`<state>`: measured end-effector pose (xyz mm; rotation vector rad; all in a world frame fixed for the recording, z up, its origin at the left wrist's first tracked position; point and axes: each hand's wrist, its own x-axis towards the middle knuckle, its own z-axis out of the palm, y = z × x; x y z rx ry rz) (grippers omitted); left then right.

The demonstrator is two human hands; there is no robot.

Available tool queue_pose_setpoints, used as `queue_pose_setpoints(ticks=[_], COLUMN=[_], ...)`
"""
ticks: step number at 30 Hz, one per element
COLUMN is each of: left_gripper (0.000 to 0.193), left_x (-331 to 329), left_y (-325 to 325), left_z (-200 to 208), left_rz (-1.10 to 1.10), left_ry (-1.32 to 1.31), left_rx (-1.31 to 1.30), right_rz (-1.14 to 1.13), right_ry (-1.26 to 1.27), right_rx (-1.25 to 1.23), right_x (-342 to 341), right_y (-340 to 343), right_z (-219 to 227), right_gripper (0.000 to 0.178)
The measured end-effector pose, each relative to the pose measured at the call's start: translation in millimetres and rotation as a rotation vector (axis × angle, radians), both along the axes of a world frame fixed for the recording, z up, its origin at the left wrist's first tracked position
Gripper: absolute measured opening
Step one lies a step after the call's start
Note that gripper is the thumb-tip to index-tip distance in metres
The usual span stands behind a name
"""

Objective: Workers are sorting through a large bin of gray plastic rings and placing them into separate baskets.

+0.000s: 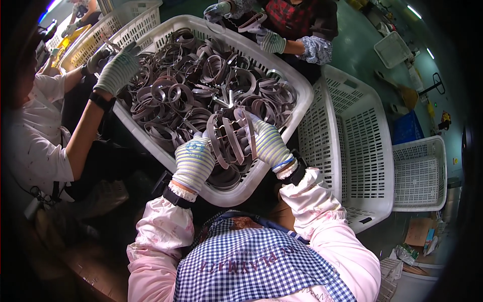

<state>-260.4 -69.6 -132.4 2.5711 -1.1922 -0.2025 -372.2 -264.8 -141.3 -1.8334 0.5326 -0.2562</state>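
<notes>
Over the near end of a large white plastic basket [241, 194], I hold several grey-brown curved bands [231, 140] side by side, with small metal bits between them. My left hand [193, 158], in a striped knit glove, grips the bands' left side. On the right side, my gloved right hand [269, 141] is closed round the bands, its fingers partly hidden behind them. Beneath and beyond lies a heap of similar loops [171, 93], some with shiny metal ends. A bright metal piece [229, 99] sticks up from the heap just past my hands.
A co-worker's gloved hand [118, 70] is at the basket's left side. Across it, another person's gloved hands [271, 40] hold a similar band. White baskets [365, 146] stand to the right, with a blue box [407, 128] beyond. More crates [136, 27] stand at far left.
</notes>
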Motion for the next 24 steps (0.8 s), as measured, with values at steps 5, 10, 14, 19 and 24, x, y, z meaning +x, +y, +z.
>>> queue_pose_setpoints(ticks=[5, 10, 14, 19, 24], left_gripper=[0.026, 0.027, 0.03, 0.032, 0.033], left_x=[-5, -5, -8, -9, -6], left_y=[0, 2, 1, -1, 5], left_z=[3, 0, 12, 2, 7], left_rz=[-0.045, -0.023, -0.021, 0.017, -0.004], left_ry=[-0.073, -0.081, 0.009, 0.019, 0.064], left_rx=[-0.085, -0.102, -0.031, 0.002, -0.037], right_rz=[0.03, 0.029, 0.031, -0.004, 0.003], right_ry=[0.016, 0.293, 0.098, 0.179, 0.323], right_rx=[-0.119, -0.029, -0.374, -0.593, -0.116], right_x=[-4, 1, -1, -3, 3], right_y=[-6, 8, 4, 17, 11], right_z=[-8, 24, 11, 23, 40], right_gripper=[0.038, 0.029, 0.027, 0.032, 0.034])
